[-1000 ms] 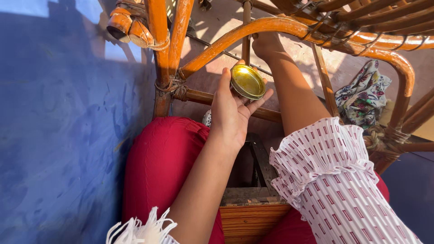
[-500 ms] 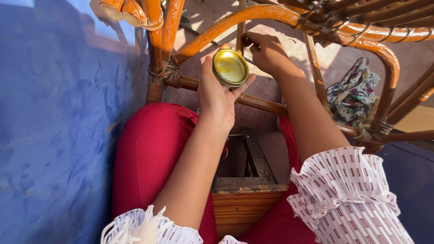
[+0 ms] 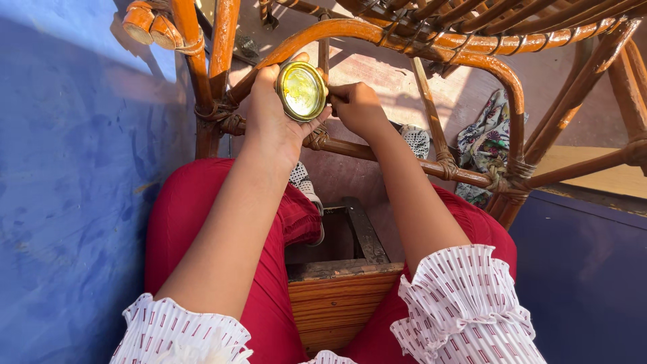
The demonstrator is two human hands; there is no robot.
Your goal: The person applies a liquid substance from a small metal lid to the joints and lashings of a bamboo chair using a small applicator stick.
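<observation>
My left hand (image 3: 273, 118) holds up a small round gold tin (image 3: 301, 91) with yellowish stuff inside, its open face turned toward me. My right hand (image 3: 357, 108) is closed just right of the tin, fingertips at its rim; whatever it pinches is too small to tell. Both hands hover in front of an overturned orange cane chair (image 3: 377, 34), close to its curved leg and the lower crossbar (image 3: 404, 158). My red trousers (image 3: 195, 222) and white striped sleeve cuffs (image 3: 465, 303) fill the lower view.
A blue wall (image 3: 74, 189) runs along the left. I sit on a wooden stool (image 3: 333, 300). A flowered cloth (image 3: 485, 145) lies behind the chair's leg on the right. A dark blue surface (image 3: 579, 269) is at lower right.
My left hand has lifted the tin higher and turned it more toward me. My right hand has come down from the chair's curved cane to the tin's right edge.
</observation>
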